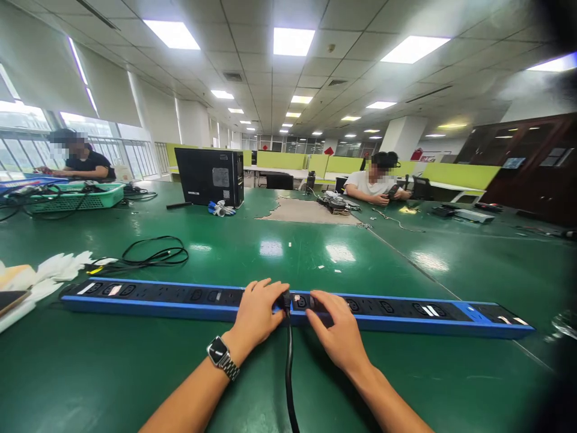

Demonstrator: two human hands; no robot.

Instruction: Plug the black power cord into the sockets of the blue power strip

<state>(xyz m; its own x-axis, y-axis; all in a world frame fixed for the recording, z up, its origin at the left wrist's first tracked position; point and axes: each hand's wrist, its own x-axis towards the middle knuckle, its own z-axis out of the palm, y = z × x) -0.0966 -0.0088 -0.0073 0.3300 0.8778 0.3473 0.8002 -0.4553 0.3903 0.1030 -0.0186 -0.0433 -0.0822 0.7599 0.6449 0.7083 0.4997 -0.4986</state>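
A long blue and black power strip [148, 296] lies across the green table [270, 252] in front of me. A black plug [285, 299] with a black cable [289, 373] sits in a socket near the strip's middle. My left hand [258, 311], with a watch on the wrist, rests on the strip with its fingers curled against the plug. My right hand [336, 328] lies on the strip just right of the plug, fingers stretched flat over the sockets.
A coiled black cable [155, 254] and white gloves [58, 267] lie at the left. A black computer case [210, 176] and a green basket [72, 196] stand farther back. Two seated people [376, 180] work at the table's far side.
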